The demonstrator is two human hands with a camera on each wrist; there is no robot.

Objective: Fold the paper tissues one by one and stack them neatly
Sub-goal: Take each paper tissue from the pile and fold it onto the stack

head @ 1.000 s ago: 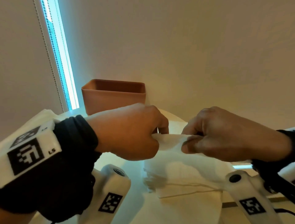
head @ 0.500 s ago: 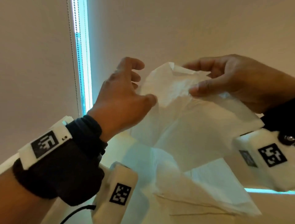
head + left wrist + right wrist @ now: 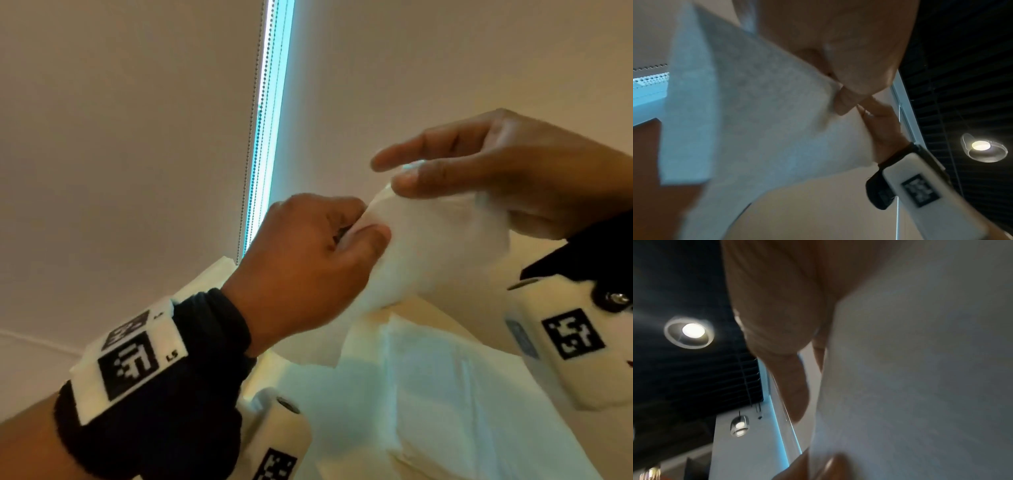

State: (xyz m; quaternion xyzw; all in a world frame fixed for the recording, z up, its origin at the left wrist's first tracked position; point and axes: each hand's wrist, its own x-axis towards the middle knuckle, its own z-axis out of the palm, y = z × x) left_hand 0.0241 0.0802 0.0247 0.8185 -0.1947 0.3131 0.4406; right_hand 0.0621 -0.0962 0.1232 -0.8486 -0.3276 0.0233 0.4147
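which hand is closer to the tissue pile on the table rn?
Left, by the head view. The left hand pinches the raised tissue just above the tissue pile. The right hand holds the same tissue's top edge, higher and farther from the pile.

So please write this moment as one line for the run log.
left hand: pinches tissue | right hand: pinches same tissue | tissue: held up, unfolded | tissue pile: below

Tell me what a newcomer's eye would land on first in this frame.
First, the white paper tissue held up in mid-air at centre right, the left hand pinching its left edge and the right hand gripping its top. Next, the bright blue-white strip of window light running down beside the blind. Below lie more tissues.
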